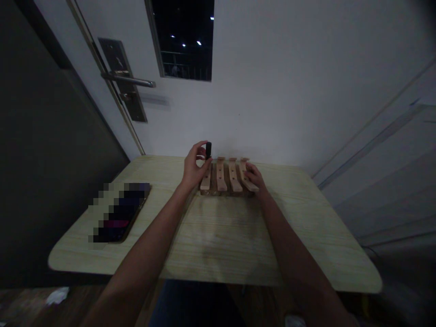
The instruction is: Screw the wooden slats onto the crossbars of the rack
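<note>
No legible text, label or number near my fingers; the phone [119,212] screen well left of them is blurred out.

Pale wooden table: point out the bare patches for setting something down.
The pale wooden table is bare right of the wooden slatted rack and between both forearms. Crowded: the far edge with left hand, small black cylinder, right hand; dark phone left.

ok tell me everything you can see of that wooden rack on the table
The wooden rack is pale, unfinished-looking wood: four parallel slats with small holes, set on a darker base. It lies flat near the far edge of the table, close to the wall. The left hand touches its left slat while pinching a small black cylinder above it; the right hand rests on its right slat.
</note>
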`<state>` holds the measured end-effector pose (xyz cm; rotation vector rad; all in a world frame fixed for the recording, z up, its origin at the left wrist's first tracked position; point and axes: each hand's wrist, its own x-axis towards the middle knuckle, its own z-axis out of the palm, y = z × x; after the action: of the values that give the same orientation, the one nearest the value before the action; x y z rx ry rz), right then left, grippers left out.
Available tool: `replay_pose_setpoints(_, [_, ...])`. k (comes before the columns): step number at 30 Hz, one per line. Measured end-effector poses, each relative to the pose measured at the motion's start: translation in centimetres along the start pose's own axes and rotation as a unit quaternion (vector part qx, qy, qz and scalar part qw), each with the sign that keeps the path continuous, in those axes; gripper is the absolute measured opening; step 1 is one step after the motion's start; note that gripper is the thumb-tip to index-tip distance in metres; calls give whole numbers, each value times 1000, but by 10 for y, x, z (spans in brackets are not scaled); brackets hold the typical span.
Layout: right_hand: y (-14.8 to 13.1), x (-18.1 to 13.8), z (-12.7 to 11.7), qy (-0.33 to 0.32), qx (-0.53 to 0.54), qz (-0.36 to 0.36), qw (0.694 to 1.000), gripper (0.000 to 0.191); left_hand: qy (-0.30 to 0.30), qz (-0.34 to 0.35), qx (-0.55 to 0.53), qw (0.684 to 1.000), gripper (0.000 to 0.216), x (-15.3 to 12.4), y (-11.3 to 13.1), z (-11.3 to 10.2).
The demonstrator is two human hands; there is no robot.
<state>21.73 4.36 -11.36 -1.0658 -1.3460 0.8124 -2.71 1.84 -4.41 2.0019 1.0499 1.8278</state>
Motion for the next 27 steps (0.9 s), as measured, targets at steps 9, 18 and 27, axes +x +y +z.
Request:
replay_pose_setpoints(9, [0,0,-2,-11,-2,5,1000,32,-23,-17,-46,999,55,-2,9,-3])
replay_pose_setpoints(18, [0,1,0,3,5,6,1000,38,4,41,37,998,47,2,5,-4])
replay_pose_setpoints(27, [3,2,-4,-12,-14,-8,1000,34,4,46,39,998,50,1,1,-3])
